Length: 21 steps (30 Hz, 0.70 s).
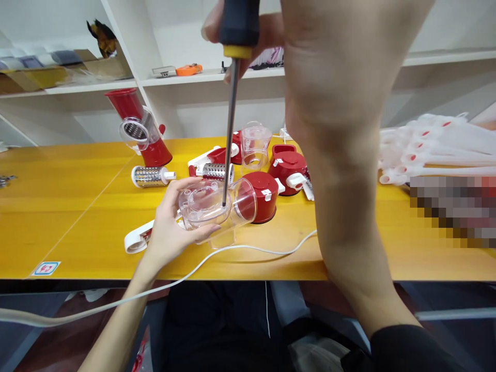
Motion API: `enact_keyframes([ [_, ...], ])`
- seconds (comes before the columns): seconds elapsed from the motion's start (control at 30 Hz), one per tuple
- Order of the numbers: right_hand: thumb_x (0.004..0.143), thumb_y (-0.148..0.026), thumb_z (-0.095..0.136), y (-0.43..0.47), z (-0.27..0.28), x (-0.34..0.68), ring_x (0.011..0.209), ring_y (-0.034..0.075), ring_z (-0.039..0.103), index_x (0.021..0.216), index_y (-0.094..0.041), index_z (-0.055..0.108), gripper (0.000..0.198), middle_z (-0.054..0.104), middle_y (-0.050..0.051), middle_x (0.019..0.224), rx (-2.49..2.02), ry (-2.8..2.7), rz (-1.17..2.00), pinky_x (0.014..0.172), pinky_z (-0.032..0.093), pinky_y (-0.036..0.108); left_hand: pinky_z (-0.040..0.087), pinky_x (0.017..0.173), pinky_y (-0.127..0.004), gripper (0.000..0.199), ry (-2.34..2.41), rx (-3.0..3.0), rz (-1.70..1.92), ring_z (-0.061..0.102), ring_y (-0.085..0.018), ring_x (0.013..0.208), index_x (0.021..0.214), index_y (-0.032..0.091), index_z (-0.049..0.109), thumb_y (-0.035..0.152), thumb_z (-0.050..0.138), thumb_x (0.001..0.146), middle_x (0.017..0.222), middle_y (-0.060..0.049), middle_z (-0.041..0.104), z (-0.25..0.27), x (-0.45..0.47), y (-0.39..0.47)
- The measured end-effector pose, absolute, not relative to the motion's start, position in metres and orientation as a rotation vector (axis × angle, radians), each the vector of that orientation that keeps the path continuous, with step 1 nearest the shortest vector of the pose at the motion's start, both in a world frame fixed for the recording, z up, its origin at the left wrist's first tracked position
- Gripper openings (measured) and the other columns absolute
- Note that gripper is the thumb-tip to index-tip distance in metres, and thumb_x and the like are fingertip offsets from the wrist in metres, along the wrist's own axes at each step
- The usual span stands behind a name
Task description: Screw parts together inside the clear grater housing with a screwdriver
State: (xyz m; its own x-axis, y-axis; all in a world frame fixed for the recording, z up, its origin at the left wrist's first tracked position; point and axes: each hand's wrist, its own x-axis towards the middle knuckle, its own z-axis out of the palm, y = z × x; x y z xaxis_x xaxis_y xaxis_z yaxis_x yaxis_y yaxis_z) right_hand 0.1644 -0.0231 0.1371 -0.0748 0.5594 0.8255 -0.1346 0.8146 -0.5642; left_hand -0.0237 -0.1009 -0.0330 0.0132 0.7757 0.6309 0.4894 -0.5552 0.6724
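Observation:
My left hand (pixel 174 217) is closed round a clear plastic grater housing (pixel 209 204), which lies tilted just above the table with its round mouth to the right. Held upright in my right hand (pixel 271 36) is a screwdriver (pixel 231 119) with a black handle and a yellow collar. The tip of its long shaft reaches the housing's surface; whether a screw sits under it I cannot make out. Behind the housing stands a red grater base (pixel 261 196) with a white lever. A metal grating drum (pixel 149 176) rests to the left of it.
An assembled red rotary grater (pixel 141 129) stands at the back left. Another red base (pixel 288 168) and a clear housing (pixel 256 142) are behind my work. White tubular parts (pixel 418 150) are piled on the right. A white cable (pixel 248 247) crosses in front.

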Motion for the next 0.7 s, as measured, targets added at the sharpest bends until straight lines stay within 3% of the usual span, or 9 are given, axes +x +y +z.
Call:
enact_keyframes([
  [0.03,0.048,-0.07,-0.021,-0.02,0.139,0.164,0.146,0.016,0.048,0.099,0.0,0.077,0.131,0.056,-0.001,0.083,-0.32,-1.581,0.643,0.12,0.046,0.039,0.057,0.111,-0.049,0.08,1.309,2.02,1.559,0.068,-0.029,0.122,0.13,0.026,0.061,0.051,0.096,0.063,0.132,-0.007,0.068,-0.033,-0.024,-0.101],
  [0.07,0.049,-0.075,-0.019,-0.018,0.14,0.164,0.12,0.009,0.067,0.092,-0.002,0.078,0.129,0.057,-0.002,0.082,-0.284,-1.626,0.68,0.105,0.057,0.037,0.058,0.109,-0.047,0.079,1.298,2.008,1.558,0.069,-0.028,0.122,0.13,0.026,0.062,0.05,0.096,0.063,0.132,-0.007,0.068,-0.033,-0.024,-0.101],
  [0.1,0.05,-0.079,-0.017,-0.016,0.14,0.163,0.096,0.006,0.072,0.085,-0.003,0.078,0.127,0.058,-0.001,0.081,-0.227,-1.655,0.709,0.088,0.061,0.037,0.06,0.107,-0.046,0.079,1.283,1.991,1.559,0.07,-0.028,0.12,0.13,0.027,0.062,0.05,0.097,0.062,0.132,-0.007,0.068,-0.033,-0.024,-0.101],
  [0.17,0.052,-0.084,-0.008,-0.015,0.139,0.16,0.077,-0.001,0.067,0.083,-0.002,0.076,0.121,0.059,-0.002,0.078,-0.099,-1.666,0.799,0.074,0.061,0.034,0.061,0.105,-0.045,0.08,1.259,1.965,1.562,0.07,-0.028,0.119,0.129,0.026,0.063,0.051,0.097,0.061,0.132,-0.007,0.068,-0.034,-0.025,-0.1],
  [0.27,0.055,-0.087,0.009,-0.021,0.135,0.156,0.08,-0.001,0.068,0.09,-0.001,0.07,0.11,0.061,-0.003,0.081,-0.107,-1.657,0.881,0.07,0.061,0.022,0.06,0.107,-0.047,0.08,1.231,1.952,1.555,0.071,-0.029,0.121,0.129,0.026,0.063,0.049,0.097,0.061,0.133,-0.007,0.069,-0.035,-0.025,-0.099],
  [0.4,0.061,-0.085,0.013,-0.027,0.131,0.155,0.082,0.0,0.069,0.106,-0.002,0.058,0.104,0.062,-0.003,0.082,-0.137,-1.643,0.962,0.063,0.056,0.012,0.06,0.108,-0.049,0.081,1.183,1.923,1.539,0.071,-0.029,0.122,0.131,0.028,0.062,0.046,0.098,0.061,0.135,-0.007,0.068,-0.036,-0.026,-0.097],
  [0.6,0.057,-0.087,0.011,-0.03,0.133,0.155,0.079,0.002,0.068,0.102,-0.001,0.063,0.11,0.057,-0.001,0.077,-0.101,-1.673,0.791,0.064,0.057,0.016,0.058,0.11,-0.048,0.079,1.177,1.941,1.549,0.07,-0.028,0.123,0.131,0.029,0.063,0.047,0.097,0.063,0.135,-0.006,0.068,-0.036,-0.026,-0.098],
  [0.7,0.062,-0.076,-0.002,-0.04,0.139,0.152,0.065,-0.003,0.063,0.105,0.003,0.063,0.11,0.051,-0.002,0.071,-0.234,-1.621,0.754,0.073,0.061,0.023,0.058,0.109,-0.048,0.078,1.197,1.973,1.552,0.07,-0.029,0.123,0.132,0.03,0.063,0.05,0.096,0.064,0.134,-0.006,0.068,-0.037,-0.028,-0.098],
])
